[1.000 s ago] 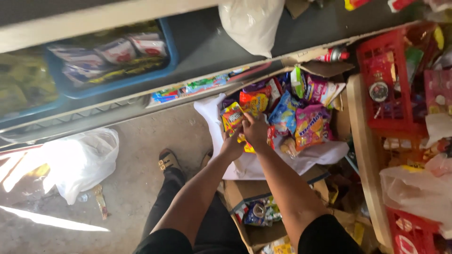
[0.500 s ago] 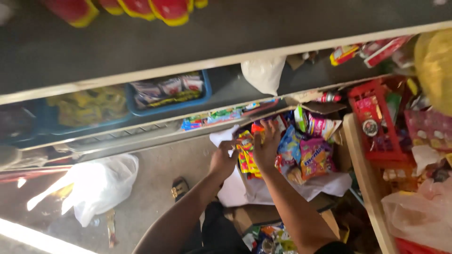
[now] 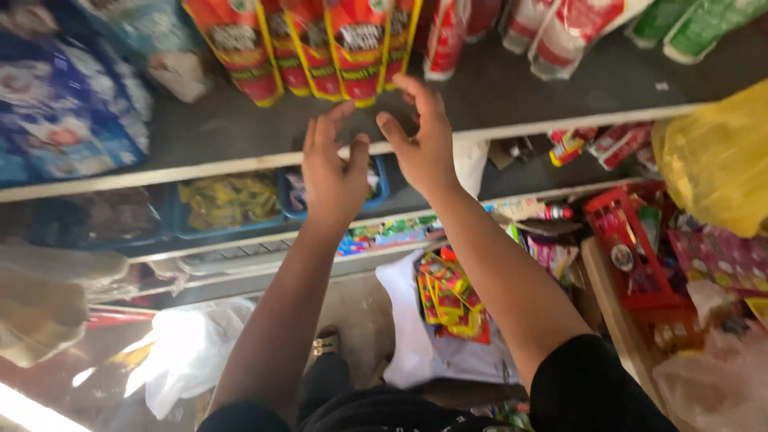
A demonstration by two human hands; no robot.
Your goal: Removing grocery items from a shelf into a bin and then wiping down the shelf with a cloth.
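Now your left hand (image 3: 332, 172) and right hand (image 3: 422, 140) spread, empty, fingertips just under hanging red-yellow packets (image 3: 320, 48), lifted clear of shelf edge (image 3: 560, 126).

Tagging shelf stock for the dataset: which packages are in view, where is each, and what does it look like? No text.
Red-and-yellow packets: hanging row, top shelf, above both hands.
Red-and-white packs: top, right of that row.
Blue bags: upper left, blurred.
Yellow packets: in a blue bin, middle shelf.
Yellow-and-red packets: stacked on a white bag below.
Left hand, right hand: raised, open, holding nothing.
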